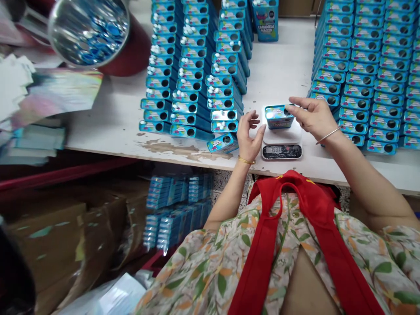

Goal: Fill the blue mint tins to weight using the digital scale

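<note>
Plainly boxy tin point(278, 120) atop scale point(282, 139).

Glossy box point(279, 123); shiny metal bucket point(64, 26); matt cloth apron point(257, 258).

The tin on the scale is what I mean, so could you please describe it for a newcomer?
On the white table, between two blocks of blue tins, a small scale sits near the front edge. The tin stands on it, the right hand at its top corner; unlike its neighbours, it alone is on the scale.
</note>
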### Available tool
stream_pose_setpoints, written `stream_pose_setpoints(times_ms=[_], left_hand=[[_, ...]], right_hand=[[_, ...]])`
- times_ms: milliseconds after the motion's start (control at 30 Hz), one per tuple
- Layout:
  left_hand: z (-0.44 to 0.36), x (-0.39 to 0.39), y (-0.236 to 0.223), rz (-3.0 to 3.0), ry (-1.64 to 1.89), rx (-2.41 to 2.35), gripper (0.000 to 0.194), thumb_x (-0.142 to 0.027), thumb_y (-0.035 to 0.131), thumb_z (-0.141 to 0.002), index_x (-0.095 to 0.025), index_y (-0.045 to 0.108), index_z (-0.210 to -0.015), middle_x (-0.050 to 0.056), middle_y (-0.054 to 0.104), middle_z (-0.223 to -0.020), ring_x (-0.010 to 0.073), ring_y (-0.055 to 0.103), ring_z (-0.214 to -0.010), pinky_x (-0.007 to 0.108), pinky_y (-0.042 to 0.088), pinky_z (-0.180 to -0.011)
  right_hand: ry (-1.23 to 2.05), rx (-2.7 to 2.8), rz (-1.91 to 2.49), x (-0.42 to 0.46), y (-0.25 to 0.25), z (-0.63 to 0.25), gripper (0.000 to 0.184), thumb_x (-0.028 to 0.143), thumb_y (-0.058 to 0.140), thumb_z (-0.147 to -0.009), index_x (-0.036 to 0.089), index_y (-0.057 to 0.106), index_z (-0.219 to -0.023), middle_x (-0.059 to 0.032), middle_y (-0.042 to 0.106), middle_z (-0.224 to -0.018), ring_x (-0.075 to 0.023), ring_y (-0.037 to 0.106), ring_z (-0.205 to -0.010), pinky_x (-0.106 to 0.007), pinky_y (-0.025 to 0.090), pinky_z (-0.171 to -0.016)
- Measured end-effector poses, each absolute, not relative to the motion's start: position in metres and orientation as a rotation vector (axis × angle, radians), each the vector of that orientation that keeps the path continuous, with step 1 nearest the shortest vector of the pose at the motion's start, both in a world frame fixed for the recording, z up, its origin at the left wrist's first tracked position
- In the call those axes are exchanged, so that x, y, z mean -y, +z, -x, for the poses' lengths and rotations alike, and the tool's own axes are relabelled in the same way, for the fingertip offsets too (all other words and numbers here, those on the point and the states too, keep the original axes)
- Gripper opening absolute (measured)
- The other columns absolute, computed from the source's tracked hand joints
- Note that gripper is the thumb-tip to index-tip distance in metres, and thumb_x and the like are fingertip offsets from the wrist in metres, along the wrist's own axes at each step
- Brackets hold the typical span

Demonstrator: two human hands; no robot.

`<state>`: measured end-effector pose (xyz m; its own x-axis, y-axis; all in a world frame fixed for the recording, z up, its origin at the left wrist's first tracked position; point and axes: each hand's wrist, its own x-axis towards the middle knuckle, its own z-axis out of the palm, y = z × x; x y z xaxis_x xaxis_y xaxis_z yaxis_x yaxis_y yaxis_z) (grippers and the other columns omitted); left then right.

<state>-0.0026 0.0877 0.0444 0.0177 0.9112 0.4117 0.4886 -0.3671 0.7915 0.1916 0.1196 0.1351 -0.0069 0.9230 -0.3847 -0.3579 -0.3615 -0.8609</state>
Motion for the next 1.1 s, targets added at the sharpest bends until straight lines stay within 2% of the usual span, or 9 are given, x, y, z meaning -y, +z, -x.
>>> stream_pose_setpoints(times_ms=[167,267,367,467,567,800,933,1000,1100], left_hand=[[0.003,-0.081,0.04,-1.836,1.345,-1.4,0.043,-0.05,0.05,-0.097,-0.024,0.046,-0.131,0.008,0.061,-0.112,0.014,0.064,-0.092,0.029,0.055,-0.081],[0.005,-0.072,0.035,-1.859,1.306,-1.421,0.041,-0.049,0.048,-0.098,-0.023,0.049,-0.129,0.008,0.063,-0.109,0.0139,0.063,-0.091,0.029,0.055,-0.081],[0.01,-0.061,0.027,-1.871,1.271,-1.487,0.039,-0.049,0.044,-0.099,-0.021,0.052,-0.127,0.008,0.064,-0.107,0.0144,0.064,-0.092,0.029,0.055,-0.08],[0.017,-0.05,0.018,-1.849,1.264,-1.559,0.038,-0.048,0.043,-0.1,-0.021,0.054,-0.124,0.008,0.064,-0.104,0.015,0.064,-0.092,0.029,0.056,-0.08],[0.023,-0.041,0.006,-1.822,1.232,-1.609,0.038,-0.048,0.044,-0.099,-0.02,0.055,-0.122,0.009,0.065,-0.103,0.015,0.064,-0.09,0.029,0.056,-0.079],[0.015,-0.042,0.012,-1.771,1.281,-1.577,0.04,-0.052,0.044,-0.099,-0.021,0.054,-0.122,0.009,0.063,-0.107,0.0152,0.064,-0.092,0.03,0.056,-0.078],[-0.007,-0.078,0.045,-1.898,1.304,-1.42,0.066,-0.064,0.05,-0.092,-0.023,0.035,-0.141,0.013,0.052,-0.137,0.0203,0.059,-0.118,0.036,0.053,-0.096],[-0.015,-0.101,0.055,-1.958,1.27,-1.298,0.074,-0.066,0.052,-0.09,-0.024,0.027,-0.146,0.011,0.052,-0.138,0.0212,0.055,-0.125,0.038,0.049,-0.106],[-0.018,-0.125,0.057,-2.026,1.172,-1.141,0.067,-0.065,0.048,-0.092,-0.028,0.03,-0.144,0.006,0.057,-0.132,0.0221,0.058,-0.123,0.041,0.048,-0.107]], right_hand=[[1.637,0.744,1.25,-0.112,0.154,-0.199,0.011,0.02,0.073,-0.084,0.011,0.068,-0.087,0.0068,0.045,-0.052,-0.0009,0.038,-0.04,-0.008,0.021,-0.036],[1.73,0.651,1.271,-0.093,0.162,-0.209,0.018,0.03,0.07,-0.089,0.014,0.065,-0.083,0.0072,0.041,-0.05,-0.0005,0.027,-0.036,-0.011,0.019,-0.033],[1.807,0.498,1.292,-0.066,0.148,-0.222,0.02,0.034,0.066,-0.092,0.016,0.064,-0.086,0.005,0.045,-0.056,-0.003,0.034,-0.039,-0.015,0.028,-0.035],[1.855,0.441,1.279,-0.036,0.123,-0.232,0.013,0.024,0.067,-0.086,0.014,0.066,-0.095,0.0023,0.053,-0.062,-0.0054,0.041,-0.045,-0.016,0.032,-0.039],[1.845,0.422,1.305,-0.014,0.101,-0.237,0.019,0.019,0.072,-0.077,0.013,0.068,-0.095,0.0018,0.055,-0.064,-0.0053,0.04,-0.045,-0.016,0.027,-0.038],[1.813,0.39,1.321,0.0,0.082,-0.23,0.032,0.035,0.084,-0.07,0.013,0.066,-0.086,0.0032,0.053,-0.062,-0.0029,0.036,-0.042,-0.015,0.019,-0.036],[1.812,0.414,1.329,-0.001,0.083,-0.225,0.039,0.039,0.087,-0.065,0.012,0.066,-0.084,0.0036,0.053,-0.062,-0.0019,0.036,-0.041,-0.015,0.016,-0.035],[1.804,0.424,1.328,0.0,0.085,-0.224,0.042,0.041,0.089,-0.062,0.013,0.067,-0.084,0.004,0.053,-0.061,-0.0017,0.036,-0.04,-0.015,0.015,-0.035],[1.791,0.417,1.336,0.002,0.087,-0.226,0.043,0.043,0.09,-0.06,0.014,0.068,-0.084,0.0045,0.052,-0.061,-0.002,0.036,-0.041,-0.016,0.015,-0.036]])
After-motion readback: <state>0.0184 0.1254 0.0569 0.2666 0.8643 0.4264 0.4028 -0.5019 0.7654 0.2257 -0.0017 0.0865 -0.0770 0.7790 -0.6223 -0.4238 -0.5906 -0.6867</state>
